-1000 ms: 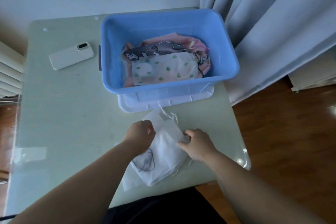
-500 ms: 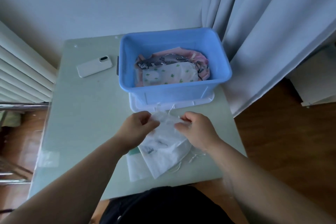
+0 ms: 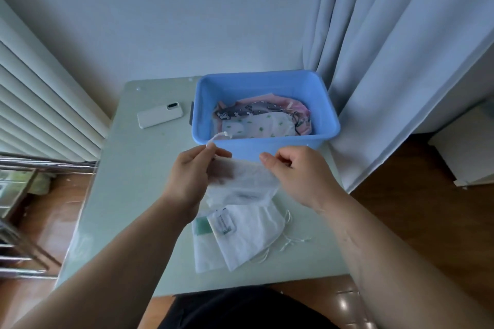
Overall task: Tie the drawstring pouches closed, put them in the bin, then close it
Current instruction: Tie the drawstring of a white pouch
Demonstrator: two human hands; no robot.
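Note:
A white drawstring pouch (image 3: 242,181) hangs lifted above the table, just in front of the blue bin (image 3: 331,120). My left hand (image 3: 192,173) pinches its white cord (image 3: 217,137) at the pouch's left top corner. At the right top corner my right hand (image 3: 296,173) grips the pouch. Inside the bin lie several pouches: a white one with green prints (image 3: 259,125), a grey patterned one and a pink one. Two more white pouches (image 3: 246,235) lie flat on the table below my hands, their cords trailing right.
A white phone (image 3: 159,115) lies on the pale green table (image 3: 128,195) left of the bin. A grey curtain (image 3: 387,61) hangs against the bin's right side. A radiator stands at the left, wooden floor on both sides.
Both hands have lifted the white pouch off the table toward the bin and spread its top apart. The camera has tilted up, so the wall and curtain show more.

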